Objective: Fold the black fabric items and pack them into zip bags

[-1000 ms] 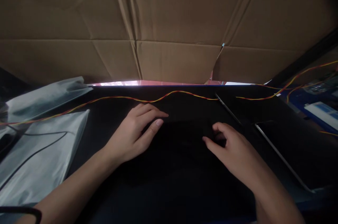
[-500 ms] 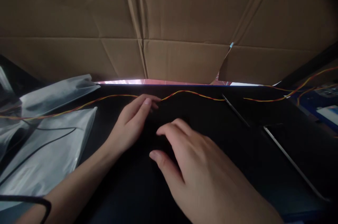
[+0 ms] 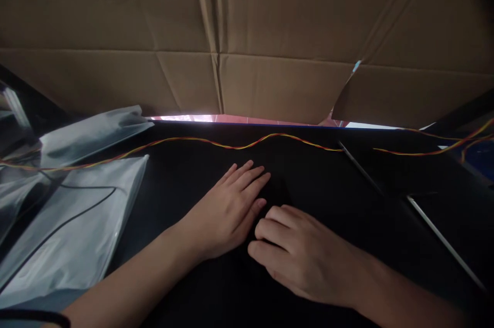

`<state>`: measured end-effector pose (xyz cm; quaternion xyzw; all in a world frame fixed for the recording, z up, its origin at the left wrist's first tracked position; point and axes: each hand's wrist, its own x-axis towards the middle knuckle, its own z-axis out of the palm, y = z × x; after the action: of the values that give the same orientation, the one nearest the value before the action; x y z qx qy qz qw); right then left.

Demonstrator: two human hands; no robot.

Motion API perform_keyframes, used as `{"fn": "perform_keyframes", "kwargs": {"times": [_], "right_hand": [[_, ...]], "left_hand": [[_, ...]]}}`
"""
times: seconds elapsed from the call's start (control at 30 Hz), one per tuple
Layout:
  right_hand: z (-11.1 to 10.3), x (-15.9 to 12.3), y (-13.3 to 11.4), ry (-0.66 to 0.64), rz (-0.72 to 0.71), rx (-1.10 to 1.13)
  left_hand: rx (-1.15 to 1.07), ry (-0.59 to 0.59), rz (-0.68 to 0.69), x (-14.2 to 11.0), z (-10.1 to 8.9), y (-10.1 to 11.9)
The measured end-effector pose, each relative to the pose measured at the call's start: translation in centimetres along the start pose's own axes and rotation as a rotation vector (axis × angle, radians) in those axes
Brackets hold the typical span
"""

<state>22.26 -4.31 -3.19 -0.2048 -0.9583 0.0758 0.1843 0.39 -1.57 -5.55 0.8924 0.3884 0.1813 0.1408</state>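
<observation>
My left hand (image 3: 234,209) lies flat, palm down, on the black tabletop (image 3: 200,292), fingers stretched out and holding nothing. Beside it, my right hand (image 3: 297,251) is curled into a loose fist; nothing shows in its fingers, though the palm is hidden. The two hands are close together near the left thumb. Just beyond them, a twisted red and yellow wire (image 3: 185,138) runs across the table, touched by neither hand.
Clear plastic bags (image 3: 83,214) lie at the left, with a thin black cable (image 3: 85,209) over them. A cardboard sheet (image 3: 270,19) rises behind the table. At the right is a dark flat panel with a silver edge (image 3: 443,238); a blue object (image 3: 480,160) sits behind it.
My left hand has let go of the wire, drawn back toward me and flattened on the table. The right hand's fingers have curled in from open. The view has shifted slightly left.
</observation>
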Motion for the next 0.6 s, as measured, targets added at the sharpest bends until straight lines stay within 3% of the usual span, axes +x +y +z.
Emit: {"fn": "perform_keyframes", "kwargs": {"times": [0.1, 0.27, 0.37, 0.47, 0.53, 0.6], "right_hand": [[0.8, -0.6, 0.8, 0.048, 0.006, 0.113], [-1.1, -1.0, 2.1, 0.297, 0.039, 0.313], [-0.9, -1.3, 2.0, 0.166, 0.027, 0.209], [-0.3, -1.6, 1.8, 0.05, -0.006, 0.172], [-0.3, -1.7, 1.9, 0.127, -0.008, 0.203], [-0.9, -1.8, 2.1, 0.277, 0.038, 0.262]], "left_hand": [[0.006, -0.04, -0.007, 0.2, -0.2, -0.2], [-0.049, 0.025, -0.019, 0.5, -1.2, -0.4], [-0.057, 0.116, -0.053, 0.7, -1.2, -0.6], [-0.014, 0.131, -0.067, 1.1, -1.1, -0.7], [0.025, 0.115, -0.035, 1.4, -1.8, -0.8], [0.089, 0.125, -0.06, 1.1, -3.7, -0.9]]}}
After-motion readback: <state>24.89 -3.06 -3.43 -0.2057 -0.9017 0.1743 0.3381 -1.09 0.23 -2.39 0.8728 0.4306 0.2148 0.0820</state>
